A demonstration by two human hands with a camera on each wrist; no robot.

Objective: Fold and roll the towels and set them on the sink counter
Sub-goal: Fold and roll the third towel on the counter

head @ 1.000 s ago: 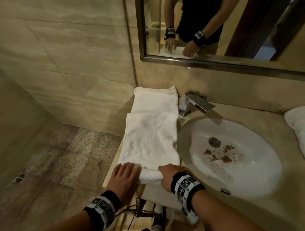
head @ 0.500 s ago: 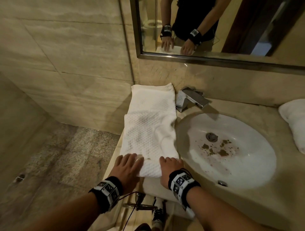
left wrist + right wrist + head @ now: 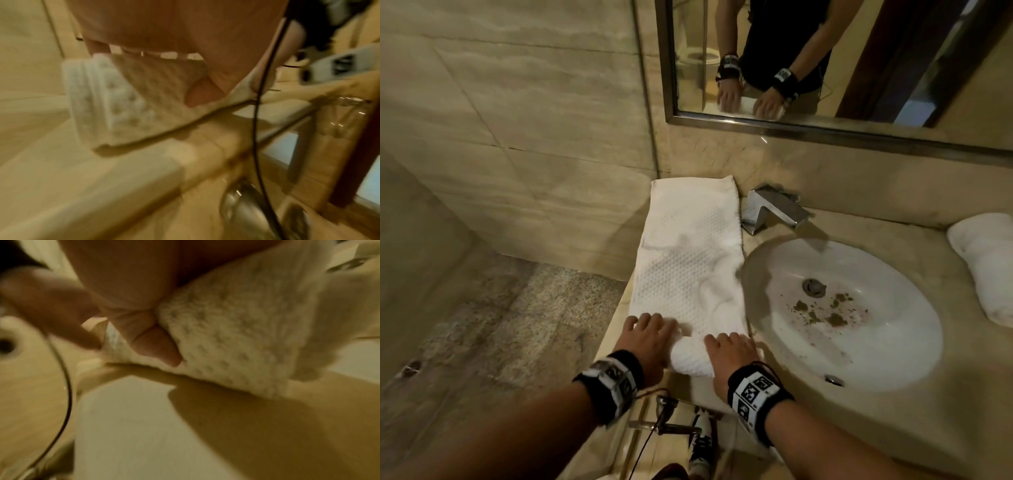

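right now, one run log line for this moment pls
step: rolling | white waffle towel: near end rolled, rest flat left of sink | left hand, right hand: pressing roll | rolled towel: right counter

The towel (image 3: 688, 274) lies on the counter (image 3: 914, 442) left of the sink (image 3: 893, 359), its far end at the wall. The tap (image 3: 774, 209) stands behind the sink. Another towel (image 3: 986, 263) lies right of the sink. The mirror (image 3: 859, 51) hangs above.
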